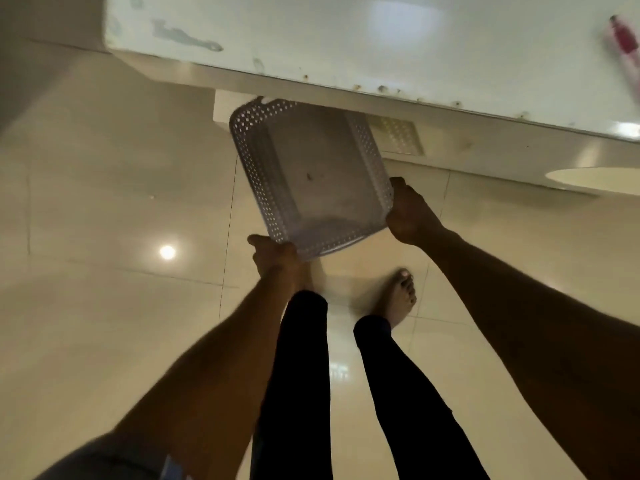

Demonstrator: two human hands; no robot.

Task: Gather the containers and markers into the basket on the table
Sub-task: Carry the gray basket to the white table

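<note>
left hand [275, 252]: clamped on the basket's near corner, centre of frame
right hand [408, 213]: gripping its right rim
basket [311, 181]: grey, perforated, empty, held over the floor just below the worktop [346, 39] edge
marker [623, 39]: pink one on the worktop, upper right, blurry
progress: barely started imo, nothing's in the basket; no containers in view

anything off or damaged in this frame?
Yes. The basket is not on the table: the left hand and right hand hold it, empty and tilted, over the floor below the table's edge. That edge carries rust-like spots, and worn patches mark the tabletop.
</note>
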